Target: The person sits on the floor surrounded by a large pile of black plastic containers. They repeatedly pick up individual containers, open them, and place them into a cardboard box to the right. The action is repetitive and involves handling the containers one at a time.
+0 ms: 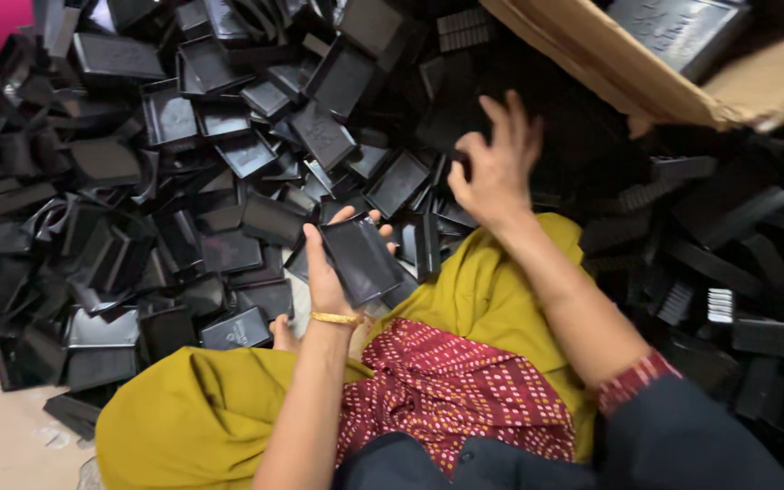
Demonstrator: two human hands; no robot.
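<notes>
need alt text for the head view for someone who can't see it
The left hand holds a flat black rectangular plastic tray, while the right hand reaches with spread fingers into a large heap of similar black plastic parts. A torn brown cardboard box lies at upper right.

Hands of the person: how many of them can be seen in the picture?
2. The left hand is low in the middle, holding a flat black tray. The right hand is higher and to the right, fingers spread over the heap of black parts. No other hands show.

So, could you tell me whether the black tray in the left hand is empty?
Empty: the black tray in the left hand shows only its bare inside.
</notes>
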